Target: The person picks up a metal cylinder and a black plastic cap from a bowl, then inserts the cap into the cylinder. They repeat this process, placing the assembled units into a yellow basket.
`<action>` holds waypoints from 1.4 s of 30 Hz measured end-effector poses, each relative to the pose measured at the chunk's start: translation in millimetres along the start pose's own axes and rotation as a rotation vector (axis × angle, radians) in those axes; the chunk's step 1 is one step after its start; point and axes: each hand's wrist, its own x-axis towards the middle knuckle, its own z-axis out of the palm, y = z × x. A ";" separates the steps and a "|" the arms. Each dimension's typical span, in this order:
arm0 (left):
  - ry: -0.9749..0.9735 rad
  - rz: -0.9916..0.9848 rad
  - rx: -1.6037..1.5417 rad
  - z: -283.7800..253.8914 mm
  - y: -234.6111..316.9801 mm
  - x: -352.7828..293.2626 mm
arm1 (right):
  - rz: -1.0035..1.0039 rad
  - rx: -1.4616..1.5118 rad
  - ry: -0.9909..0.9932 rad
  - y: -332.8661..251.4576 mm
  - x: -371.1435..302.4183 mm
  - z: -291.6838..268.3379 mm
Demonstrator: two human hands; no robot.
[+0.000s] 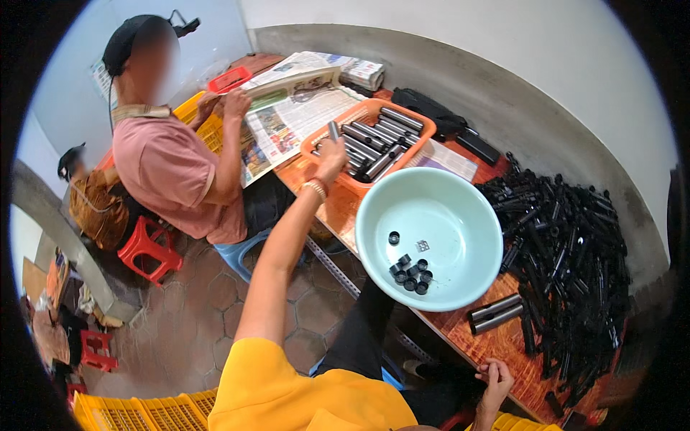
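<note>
1. Reaching far forward, the left hand (332,156) extends over the near rim of the orange tray (428,129), fingers wrapped around one grey metal tube (333,130) held upright above the tray's near-left corner. A beaded bracelet sits on that wrist.
2. Tray holds a stack of similar grey tubes (377,136), lying roughly parallel, slanted across its floor.
3. Right hand (494,377) hangs low, off the near edge of the wooden table (496,337), well apart from the tray. Fingers are curled inward; whether anything is pinched between them I cannot tell.
4. Pale green basin (431,248) stands just this side of the tray, nearly touching it. Inside lies a cluster of short black rings (412,276), with one ring apart nearer the tray and a small pale bit beside it.
5. Two grey tubes (496,313) lie side by side on the table, just beyond the basin on the side away from the tray.
6. A large heap of black tubes (568,251) covers the table to the right of the tray and basin.
7. Newspapers (295,118) are spread left of the tray; a second person in a pink shirt (169,169) sits there, one hand (236,104) on the papers.
8. A black bag (428,108) lies behind the tray, against the wall.
</note>
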 end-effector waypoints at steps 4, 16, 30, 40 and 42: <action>0.119 -0.058 -0.039 12.5 30.2 -5.8 | -0.017 0.010 -0.019 13.2 -9.3 22.3; -0.283 0.262 -0.064 -21.3 39.5 -80.2 | -0.007 -0.074 -0.049 3.1 -4.8 11.2; -1.152 0.119 -0.041 -38.4 29.7 -241.0 | -0.153 -0.052 0.060 6.3 -7.0 16.8; -1.358 0.084 -0.114 -43.6 44.8 -276.9 | -0.087 -0.024 0.042 15.2 -12.1 7.0; -1.392 0.087 -0.102 -41.3 43.7 -281.9 | -0.103 -0.018 0.031 17.1 -12.6 7.6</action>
